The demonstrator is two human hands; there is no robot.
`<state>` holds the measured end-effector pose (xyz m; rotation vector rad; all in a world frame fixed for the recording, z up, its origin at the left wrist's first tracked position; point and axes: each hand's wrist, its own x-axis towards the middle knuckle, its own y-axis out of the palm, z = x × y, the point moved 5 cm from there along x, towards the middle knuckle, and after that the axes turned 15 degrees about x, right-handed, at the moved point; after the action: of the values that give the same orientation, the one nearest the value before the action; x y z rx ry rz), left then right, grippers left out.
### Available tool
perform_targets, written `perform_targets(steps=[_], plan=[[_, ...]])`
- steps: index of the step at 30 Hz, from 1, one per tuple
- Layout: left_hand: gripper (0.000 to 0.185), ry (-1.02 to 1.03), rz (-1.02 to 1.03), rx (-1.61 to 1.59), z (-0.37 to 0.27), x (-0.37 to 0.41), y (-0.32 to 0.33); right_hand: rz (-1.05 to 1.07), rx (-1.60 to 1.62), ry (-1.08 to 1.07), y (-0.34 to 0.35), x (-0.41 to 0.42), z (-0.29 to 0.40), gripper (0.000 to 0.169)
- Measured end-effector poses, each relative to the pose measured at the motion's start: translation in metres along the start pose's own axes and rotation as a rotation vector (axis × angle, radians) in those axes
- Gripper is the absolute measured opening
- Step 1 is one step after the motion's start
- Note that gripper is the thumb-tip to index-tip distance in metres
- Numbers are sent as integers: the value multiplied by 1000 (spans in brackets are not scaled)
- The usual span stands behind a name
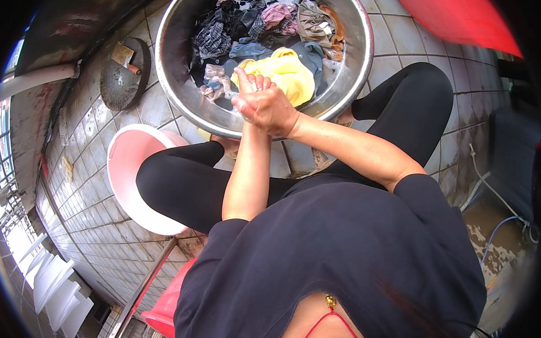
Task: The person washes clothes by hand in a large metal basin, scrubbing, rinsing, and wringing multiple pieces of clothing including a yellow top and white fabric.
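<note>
My two hands are clasped together over the near rim of a large round metal basin (368, 38). My right hand (276, 107) wraps around my left hand (244, 82) and hides much of it. Just beyond them a yellow cloth (291, 76) lies on top of wet laundry in the basin. Around it are a blue-grey garment (252, 50), a checked cloth (212, 39), pink cloth (276, 15) and a grey-brown garment (313, 23). Suds show near a pale, sheer-looking cloth (215, 73) at the near left.
A pink plastic tub (122, 177) stands against my left knee. On the tiled floor (389, 34) lies a round dark board (117, 85) with a cleaver (121, 54) on it. Red plastic (463, 19) juts in at upper right. Cables (493, 190) hang at right.
</note>
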<state>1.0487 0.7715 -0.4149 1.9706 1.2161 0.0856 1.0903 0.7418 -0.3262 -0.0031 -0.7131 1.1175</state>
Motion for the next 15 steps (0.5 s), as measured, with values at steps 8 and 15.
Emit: perform_targets(steps=[8, 15], plan=[[26, 8, 108, -176, 18, -1, 12, 80, 109, 370, 15, 1, -37, 39], [29, -484, -242, 125, 40, 0, -15, 19, -214, 79, -2, -2, -72, 21]])
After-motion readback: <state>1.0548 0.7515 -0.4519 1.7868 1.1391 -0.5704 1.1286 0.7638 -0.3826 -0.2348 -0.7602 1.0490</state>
